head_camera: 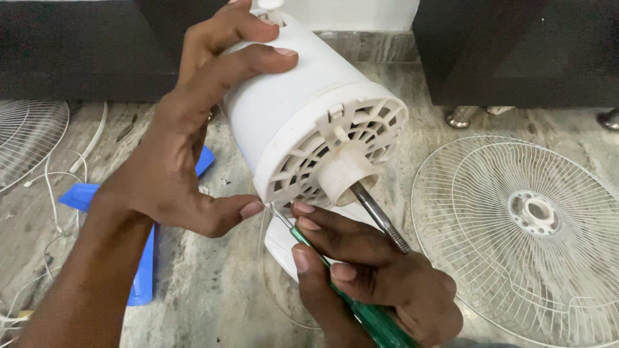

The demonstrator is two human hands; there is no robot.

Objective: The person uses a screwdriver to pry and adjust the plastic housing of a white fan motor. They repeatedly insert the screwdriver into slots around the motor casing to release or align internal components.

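My left hand (187, 142) wraps around a white fan motor housing (290, 109), holding it tilted with its vented front face (335, 151) toward me. A threaded collar and a metal shaft (380, 219) stick out of that face. My right hand (374, 277) grips a green-handled screwdriver (361, 309), its thin metal tip touching the lower left rim of the housing, close to my left thumb.
A white wire fan guard (535, 225) lies on the marbled floor at the right. Another guard (26, 138) shows at the left edge, with white cable (55, 187) and blue fan blades (145, 270) under my left arm. Dark furniture (516, 45) stands behind.
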